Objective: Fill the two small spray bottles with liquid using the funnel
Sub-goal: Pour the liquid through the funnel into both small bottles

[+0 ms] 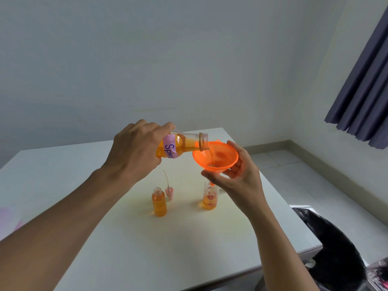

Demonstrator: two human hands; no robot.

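My left hand (136, 150) grips a clear bottle (184, 143) of orange liquid with a pink label, tipped so its mouth pours into an orange funnel (216, 156). My right hand (237, 175) holds the funnel under its bowl, and the spout sits in the neck of a small flower-printed spray bottle (210, 198), which is partly filled with orange liquid. To the left stands a second small spray bottle (159, 202), uncapped and filled nearly to its neck. A pink spray cap (169, 192) with its thin tube pointing up stands just behind it.
Everything stands on a white table (147, 248) against a pale wall. A black bin bag (336, 248) sits beside the table's right edge on the tiled floor. A dark curtain (365, 91) hangs at the upper right.
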